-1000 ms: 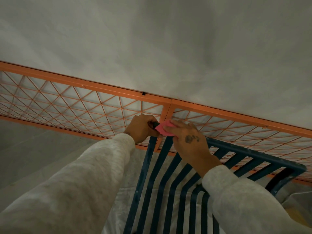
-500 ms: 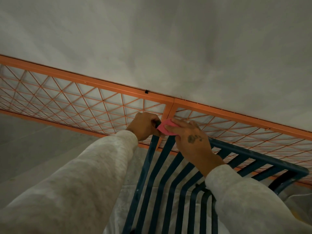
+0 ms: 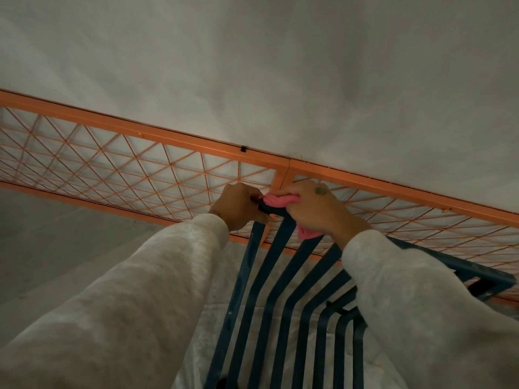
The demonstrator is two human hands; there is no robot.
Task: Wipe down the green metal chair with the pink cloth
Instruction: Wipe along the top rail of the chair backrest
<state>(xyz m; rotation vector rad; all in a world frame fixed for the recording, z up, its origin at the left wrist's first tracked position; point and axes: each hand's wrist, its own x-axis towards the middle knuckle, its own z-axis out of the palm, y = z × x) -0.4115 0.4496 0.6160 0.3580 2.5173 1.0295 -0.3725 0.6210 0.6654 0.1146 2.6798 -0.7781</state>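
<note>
Both hands work at the top corner of the chair (image 3: pixel 269 279), a dark blue-green metal frame whose flat slats run down and away from the top rail toward the bottom of the view. The left hand (image 3: pixel 238 206) grips the corner of that rail, its fingers (image 3: pixel 254 198) curled together around the metal. The right hand (image 3: pixel 317 209) sits just beside it on the same rail, fingers clamped on the pink cloth (image 3: pixel 276 199), which is bunched over the rail between the two hands; a second fold of the cloth shows below the palm, hanging against one of the slats. The back of the right hand bears a small dark mark. Both arms wear pale grey sleeves (image 3: pixel 146 293). Behind the chair runs an orange metal fence (image 3: pixel 118 161) with a diamond lattice, two panels meeting at a post right behind the hands, and beyond it a plain grey wall (image 3: pixel 280 66).
</note>
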